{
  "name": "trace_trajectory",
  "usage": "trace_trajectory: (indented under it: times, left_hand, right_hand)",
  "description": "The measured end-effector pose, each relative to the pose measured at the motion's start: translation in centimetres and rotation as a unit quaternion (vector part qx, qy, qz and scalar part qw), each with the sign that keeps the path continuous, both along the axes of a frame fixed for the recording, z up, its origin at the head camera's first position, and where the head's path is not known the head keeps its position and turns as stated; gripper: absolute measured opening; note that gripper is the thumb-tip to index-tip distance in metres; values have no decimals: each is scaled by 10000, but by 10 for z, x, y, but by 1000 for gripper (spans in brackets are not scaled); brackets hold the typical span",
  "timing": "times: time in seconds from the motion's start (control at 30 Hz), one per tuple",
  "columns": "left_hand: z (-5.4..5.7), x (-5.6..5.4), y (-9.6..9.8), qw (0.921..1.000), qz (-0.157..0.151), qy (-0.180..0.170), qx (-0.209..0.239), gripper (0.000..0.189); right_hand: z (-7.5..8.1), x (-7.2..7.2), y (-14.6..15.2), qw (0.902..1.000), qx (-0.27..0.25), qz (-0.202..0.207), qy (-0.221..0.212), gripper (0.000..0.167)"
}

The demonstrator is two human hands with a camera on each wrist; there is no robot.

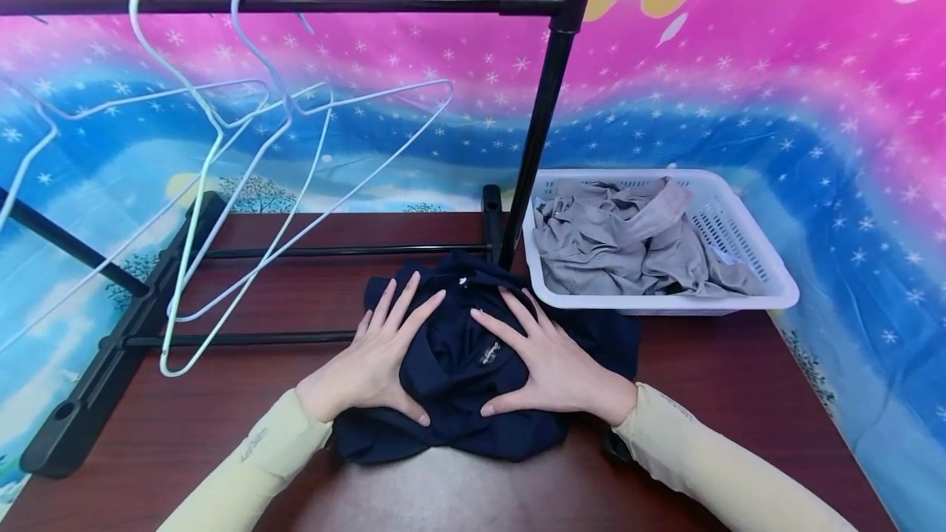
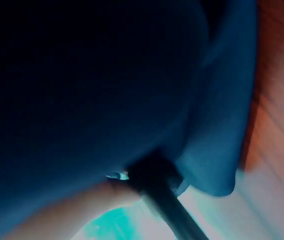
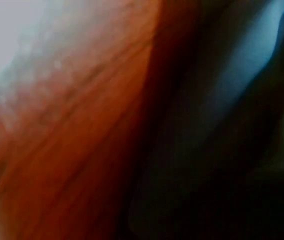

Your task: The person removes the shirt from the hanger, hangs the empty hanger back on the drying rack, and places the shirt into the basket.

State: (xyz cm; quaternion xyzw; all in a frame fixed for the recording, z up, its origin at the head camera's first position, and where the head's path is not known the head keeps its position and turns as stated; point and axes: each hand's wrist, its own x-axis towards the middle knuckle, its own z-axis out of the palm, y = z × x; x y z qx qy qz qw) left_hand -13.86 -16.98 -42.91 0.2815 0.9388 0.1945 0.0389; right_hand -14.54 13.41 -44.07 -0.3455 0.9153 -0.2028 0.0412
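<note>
A crumpled navy garment (image 1: 451, 425) with small light lettering lies bunched on the table in the head view. Spread over its left side, my left hand (image 1: 377, 364) rests with the fingers extended. My right hand (image 1: 557, 364) lies on the other side of the bundle, its fingers also spread and fairly straight. Dark blue cloth (image 2: 92, 90) fills much of the left wrist view, close up and blurred. The right wrist view is dark and blurred, with reddish wood beside shadowed cloth. What lies under the bundle is hidden.
A white plastic basket (image 1: 776, 286) with grey clothing (image 1: 628, 236) stands at the back right. Wire hangers (image 1: 195, 236) hang from the black rack's bar (image 1: 384, 0) at left. The rack's upright post (image 1: 543, 121) rises behind the navy garment. The table (image 1: 709, 401) is dark reddish wood.
</note>
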Motion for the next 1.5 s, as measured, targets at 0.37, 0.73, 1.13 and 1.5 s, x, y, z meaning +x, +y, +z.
trace_trajectory:
  times: [0.37,0.73,1.13,1.5]
  left_hand:
    - [-9,-8,5,9997,145,-156,-71,138]
    - [-9,-22,-2,9936,-460,196,1010,77]
    - [1,-19,11,9748,-643,509,2072,47]
    - [43,-20,52,9088,-419,1764,3759,48]
  right_hand:
    - [0,-8,-2,9997,-117,-44,-204,87]
    - [4,-12,-6,9962,-699,-197,472,58]
    - [22,1,-5,9846,-1493,-170,897,68]
    - [86,5,5,9424,-2985,-260,1488,44]
